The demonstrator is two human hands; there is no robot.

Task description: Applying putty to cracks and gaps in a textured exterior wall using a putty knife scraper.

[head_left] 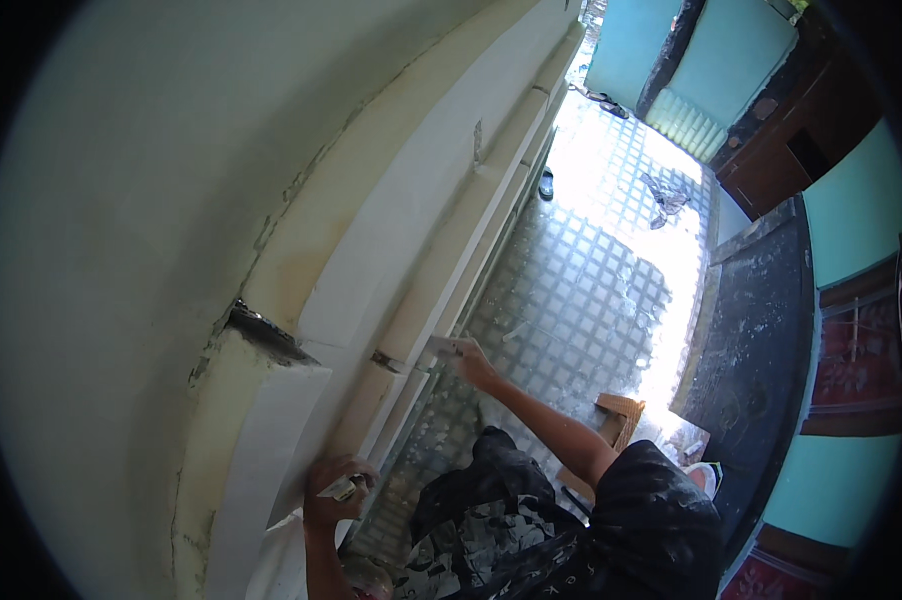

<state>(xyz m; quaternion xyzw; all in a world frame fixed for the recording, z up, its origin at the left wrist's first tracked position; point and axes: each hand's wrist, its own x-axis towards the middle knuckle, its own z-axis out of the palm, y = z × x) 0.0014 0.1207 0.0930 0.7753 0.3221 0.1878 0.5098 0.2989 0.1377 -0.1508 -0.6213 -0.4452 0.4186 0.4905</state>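
Note:
My right hand (pixel 474 367) is closed on a putty knife (pixel 441 346), its flat pale blade against the outer edge of the cream ledge (pixel 421 322). Just left of the blade, a short dark gap (pixel 389 362) breaks the ledge. Lower down, my left hand (pixel 337 488) is at the wall side of the ledge, its fingers curled around a small flat scraper (pixel 343 487) with a pale face. The scraper's far end is hidden by the fingers. Above the ledge, the white band of the wall (pixel 371 240) is cut by a dark open slot (pixel 271 335).
A rough crack (pixel 289 190) runs along the upper wall. Patterned tiles (pixel 591 270) cover the floor, with a dark shoe (pixel 546 184) and a crumpled plastic piece (pixel 663 200) on them. A wooden frame (pixel 621 418) stands behind my right arm. Across the passage is a turquoise wall (pixel 856 230).

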